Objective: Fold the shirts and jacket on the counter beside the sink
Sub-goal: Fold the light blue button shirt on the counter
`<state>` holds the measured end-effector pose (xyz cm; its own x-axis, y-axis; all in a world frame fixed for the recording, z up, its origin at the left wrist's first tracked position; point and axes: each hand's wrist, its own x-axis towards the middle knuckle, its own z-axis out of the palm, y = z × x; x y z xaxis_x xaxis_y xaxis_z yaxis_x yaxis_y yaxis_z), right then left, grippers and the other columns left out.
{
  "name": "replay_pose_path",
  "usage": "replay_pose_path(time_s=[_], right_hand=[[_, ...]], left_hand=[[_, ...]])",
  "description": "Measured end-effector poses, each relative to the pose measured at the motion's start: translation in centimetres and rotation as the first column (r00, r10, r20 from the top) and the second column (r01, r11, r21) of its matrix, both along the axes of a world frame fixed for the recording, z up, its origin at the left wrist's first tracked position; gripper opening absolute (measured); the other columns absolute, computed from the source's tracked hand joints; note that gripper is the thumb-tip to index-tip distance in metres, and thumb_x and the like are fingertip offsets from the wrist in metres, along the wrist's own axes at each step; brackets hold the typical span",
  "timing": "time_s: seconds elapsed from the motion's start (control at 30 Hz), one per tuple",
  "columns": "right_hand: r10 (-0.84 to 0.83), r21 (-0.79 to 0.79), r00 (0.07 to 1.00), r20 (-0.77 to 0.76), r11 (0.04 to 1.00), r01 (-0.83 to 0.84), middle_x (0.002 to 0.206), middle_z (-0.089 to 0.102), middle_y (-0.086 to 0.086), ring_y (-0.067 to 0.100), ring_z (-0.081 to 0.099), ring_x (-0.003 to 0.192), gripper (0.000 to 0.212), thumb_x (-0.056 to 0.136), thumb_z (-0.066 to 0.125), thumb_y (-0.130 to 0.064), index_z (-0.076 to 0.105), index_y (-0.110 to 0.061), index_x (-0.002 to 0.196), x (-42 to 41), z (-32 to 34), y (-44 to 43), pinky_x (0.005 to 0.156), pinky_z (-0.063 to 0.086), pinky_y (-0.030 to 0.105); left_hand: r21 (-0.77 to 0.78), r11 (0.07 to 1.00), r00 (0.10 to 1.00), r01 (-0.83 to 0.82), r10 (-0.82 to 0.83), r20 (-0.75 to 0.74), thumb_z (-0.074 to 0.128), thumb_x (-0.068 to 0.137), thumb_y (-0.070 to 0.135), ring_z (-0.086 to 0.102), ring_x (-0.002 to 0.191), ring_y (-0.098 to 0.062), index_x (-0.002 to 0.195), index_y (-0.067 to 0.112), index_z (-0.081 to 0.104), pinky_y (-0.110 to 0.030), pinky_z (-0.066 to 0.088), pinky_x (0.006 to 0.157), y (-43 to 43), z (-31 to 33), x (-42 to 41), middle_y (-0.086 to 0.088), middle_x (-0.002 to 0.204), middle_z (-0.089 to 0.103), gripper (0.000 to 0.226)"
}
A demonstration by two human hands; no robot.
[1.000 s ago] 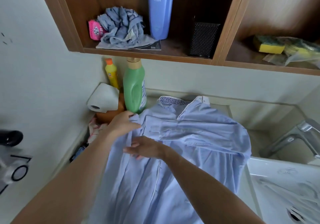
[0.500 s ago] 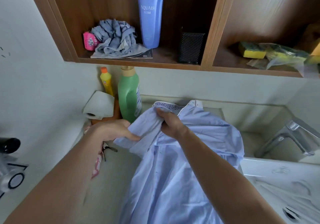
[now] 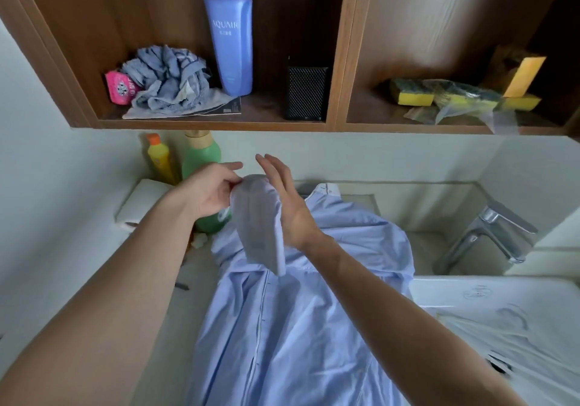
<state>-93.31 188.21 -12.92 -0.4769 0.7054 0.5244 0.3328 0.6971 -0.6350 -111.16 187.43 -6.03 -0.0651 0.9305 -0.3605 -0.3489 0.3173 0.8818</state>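
The task is at an early stage. One pale blue shirt [image 3: 298, 327] lies spread along the desk [image 3: 179, 311], its collar [image 3: 326, 189] toward the far edge by the wall and its body running back toward the near edge, with its right side close to the sink [image 3: 470, 289]. It is not yet a folded packet: the front lies long and open, still creased, and only a flap [image 3: 260, 230] of it, probably a sleeve or shoulder part, is lifted off the desk near the far left corner, in front of the green bottle [image 3: 201, 160].

The left hand [image 3: 207, 195] pinches the top of that flap, its fingers [image 3: 230, 182] grasping the cloth. The right hand [image 3: 290, 208] is released, with straight fingers [image 3: 271, 168] laid flat against the flap's right side, as if steadying it.

By my reading, the step in hand is bringing this part in over the shirt's body. Left to do are the other side, the lengthwise fold, and then the remaining garments. No second shirt or jacket can be plainly made out here; what lies pale in the sink is too unclear to name.
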Motion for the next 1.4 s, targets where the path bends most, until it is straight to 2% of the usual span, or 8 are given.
replay_pose_path(time_s=[0.13,0.23,0.3,0.43,0.6,0.87,1.03,1.4], right_hand=[[-0.092,-0.178,0.962,-0.256,0.983,0.047,0.088,0.063,-0.008,0.014,0.058,0.078,0.025,0.080,0.055,-0.004,0.064,-0.024,0.091,1.1,0.3,0.7,0.072,0.050,0.038],[-0.297,-0.421,0.893,-0.337,0.896,0.139,0.058,0.042,-0.009,0.018,0.036,0.066,0.032,0.077,0.047,-0.005,0.041,-0.029,0.058,1.9,-0.2,2.0,0.059,0.035,0.037],[-0.375,-0.524,0.867,-0.327,0.836,0.164,0.063,0.048,-0.010,0.019,0.044,0.066,0.027,0.082,0.047,-0.006,0.045,-0.027,0.065,2.7,-0.4,2.5,0.061,0.041,0.034],[-0.559,-0.811,0.676,-0.480,0.576,-0.100,0.070,0.058,0.010,0.020,0.057,0.065,0.017,0.080,0.050,-0.019,0.056,-0.020,0.065,3.5,-1.1,2.1,0.062,0.053,0.037],[-0.711,-0.906,0.581,-0.397,0.406,-0.123,0.087,0.071,0.014,0.032,0.069,0.080,0.023,0.093,0.043,-0.006,0.066,-0.011,0.094,4.7,-2.8,3.0,0.057,0.058,0.035],[-0.720,-0.878,0.534,-0.443,0.470,-0.095,0.087,0.069,0.007,0.021,0.066,0.076,0.028,0.091,0.040,-0.002,0.063,-0.014,0.102,8.1,-4.4,2.9,0.064,0.055,0.031],[-0.731,-0.876,0.517,-0.445,0.475,-0.083,0.077,0.066,0.006,0.020,0.067,0.060,0.009,0.093,0.059,-0.013,0.063,-0.018,0.100,10.1,-5.0,3.1,0.056,0.055,0.031],[-0.825,-0.891,0.354,-0.440,0.449,-0.064,0.095,0.069,0.010,0.027,0.068,0.094,0.027,0.082,0.078,-0.019,0.069,-0.008,0.105,14.7,-7.0,3.4,0.066,0.059,0.036]], left_hand=[[-0.012,1.000,0.973,0.017,-0.019,-0.229,0.041,0.097,0.000,0.070,0.076,-0.026,0.124,0.019,0.066,-0.025,0.055,0.057,0.2,-2.0,0.9,-0.015,0.090,0.071,0.041],[0.065,0.995,0.865,0.082,-0.039,-0.501,0.041,0.097,0.002,0.068,0.088,-0.021,0.114,0.030,0.067,-0.021,0.054,0.059,0.2,-4.9,1.6,-0.001,0.092,0.074,0.042],[0.076,0.957,0.716,0.279,-0.154,-0.680,0.041,0.091,-0.001,0.067,0.101,-0.007,0.110,0.045,0.067,-0.023,0.054,0.078,-0.4,-6.7,1.9,0.015,0.105,0.073,0.057],[0.109,0.943,0.756,0.315,-0.180,-0.629,0.055,0.094,0.022,0.059,0.117,-0.001,0.115,0.041,0.069,-0.025,0.043,0.103,-0.9,-9.3,0.9,0.018,0.122,0.068,0.032],[0.152,0.920,0.504,0.362,-0.057,-0.862,0.063,0.097,0.024,0.055,0.080,-0.014,0.096,0.010,0.073,-0.033,0.041,0.074,-0.1,-10.5,0.3,-0.015,0.090,0.072,0.017],[0.229,0.878,0.399,0.421,0.047,-0.916,0.066,0.095,0.028,0.035,0.051,-0.007,0.063,0.041,0.062,-0.018,0.030,0.050,1.5,-10.0,-1.0,0.007,0.051,0.047,0.035],[0.219,0.881,0.367,0.420,0.056,-0.929,0.067,0.095,0.027,0.041,0.046,-0.002,0.081,0.019,0.073,-0.015,0.032,0.048,2.6,-11.1,-2.3,0.016,0.051,0.055,0.017],[0.171,0.884,0.319,0.435,0.027,-0.948,0.073,0.086,0.044,0.056,0.062,0.005,0.079,0.043,0.064,-0.019,0.040,0.058,4.3,-12.8,-2.7,0.023,0.067,0.063,0.011]])
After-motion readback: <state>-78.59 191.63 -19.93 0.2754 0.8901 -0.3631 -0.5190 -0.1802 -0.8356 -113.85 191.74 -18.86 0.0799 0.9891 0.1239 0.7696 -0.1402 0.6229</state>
